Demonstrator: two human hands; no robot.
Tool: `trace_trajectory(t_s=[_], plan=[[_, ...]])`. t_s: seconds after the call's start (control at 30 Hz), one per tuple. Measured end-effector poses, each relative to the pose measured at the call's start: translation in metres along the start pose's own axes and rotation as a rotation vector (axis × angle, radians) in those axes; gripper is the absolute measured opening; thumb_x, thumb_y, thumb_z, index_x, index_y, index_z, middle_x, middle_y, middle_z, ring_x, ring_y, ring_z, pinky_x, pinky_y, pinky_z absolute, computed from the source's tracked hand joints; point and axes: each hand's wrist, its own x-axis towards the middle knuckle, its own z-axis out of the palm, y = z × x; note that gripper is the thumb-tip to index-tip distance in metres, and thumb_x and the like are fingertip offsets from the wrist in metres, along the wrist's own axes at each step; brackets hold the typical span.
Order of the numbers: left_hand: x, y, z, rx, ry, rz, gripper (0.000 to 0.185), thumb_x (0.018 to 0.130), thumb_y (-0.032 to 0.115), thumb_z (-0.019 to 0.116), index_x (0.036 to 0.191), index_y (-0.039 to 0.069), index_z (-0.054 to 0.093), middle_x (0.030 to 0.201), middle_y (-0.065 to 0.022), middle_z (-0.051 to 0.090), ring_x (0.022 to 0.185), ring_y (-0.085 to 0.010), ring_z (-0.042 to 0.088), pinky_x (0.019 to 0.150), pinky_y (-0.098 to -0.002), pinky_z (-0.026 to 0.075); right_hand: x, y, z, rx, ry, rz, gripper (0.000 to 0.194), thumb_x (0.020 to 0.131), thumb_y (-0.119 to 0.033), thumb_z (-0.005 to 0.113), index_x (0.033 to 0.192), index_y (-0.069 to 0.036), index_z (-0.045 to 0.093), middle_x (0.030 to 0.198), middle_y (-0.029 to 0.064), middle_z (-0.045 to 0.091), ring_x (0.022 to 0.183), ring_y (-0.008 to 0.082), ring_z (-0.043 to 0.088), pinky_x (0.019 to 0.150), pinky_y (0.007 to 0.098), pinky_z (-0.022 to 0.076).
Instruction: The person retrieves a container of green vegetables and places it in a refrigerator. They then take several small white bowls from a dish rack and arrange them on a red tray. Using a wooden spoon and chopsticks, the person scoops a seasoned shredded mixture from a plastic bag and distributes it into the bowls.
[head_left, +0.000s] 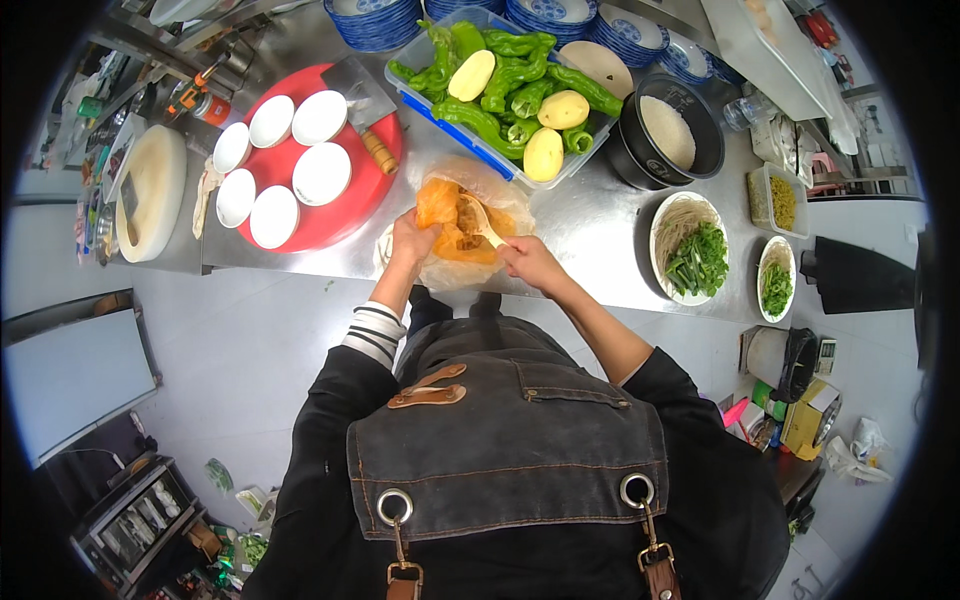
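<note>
At the front of a steel counter sits an orange plastic bag (450, 202) inside a larger clear plastic bag (514, 180). My left hand (412, 241) grips the gathered left side of the orange bag and keeps its mouth spread. In my right hand (531, 262) is the handle of a pale spoon (484, 223), whose bowl dips into the bag. Brownish contents show around the spoon, but I cannot tell what they are. Left of the bags, several white bowls (321, 174) rest on a round red board (367, 196).
A cleaver (360, 97) overlaps the red board's edge. Behind the bags stands a plastic tub (420, 105) of green peppers and potatoes. To the right are a black pot (709, 142) with rice and an oval dish (660, 281) of noodles and greens. Blue-patterned plates (375, 26) are stacked behind.
</note>
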Motion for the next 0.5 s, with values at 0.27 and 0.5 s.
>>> trace_trajectory(t_s=[0.27, 0.5], plan=[[0.0, 0.019, -0.019, 0.068, -0.017, 0.053, 0.038, 0.077, -0.005, 0.061, 0.115, -0.005, 0.056, 0.102, -0.012, 0.067, 0.091, -0.0173, 0.064, 0.08, -0.0289, 0.05, -0.032, -0.002, -0.038, 0.623, -0.158, 0.214, 0.016, 0.095, -0.018, 0.052, 0.098, -0.004, 0.059, 0.056, -0.0071, 0.039, 0.044, 0.0028, 0.027, 0.04, 0.0203, 0.0201], [0.005, 0.006, -0.037, 0.058, -0.06, 0.044, 0.044, 0.078, 0.003, 0.068, 0.119, -0.004, 0.053, 0.106, -0.0112, 0.064, 0.093, -0.0183, 0.063, 0.08, -0.0296, 0.05, -0.05, -0.026, -0.035, 0.532, -0.155, 0.19, 0.019, 0.096, -0.018, 0.051, 0.103, -0.004, 0.06, 0.056, -0.0075, 0.04, 0.046, 0.0021, 0.028, 0.041, 0.0189, 0.021]])
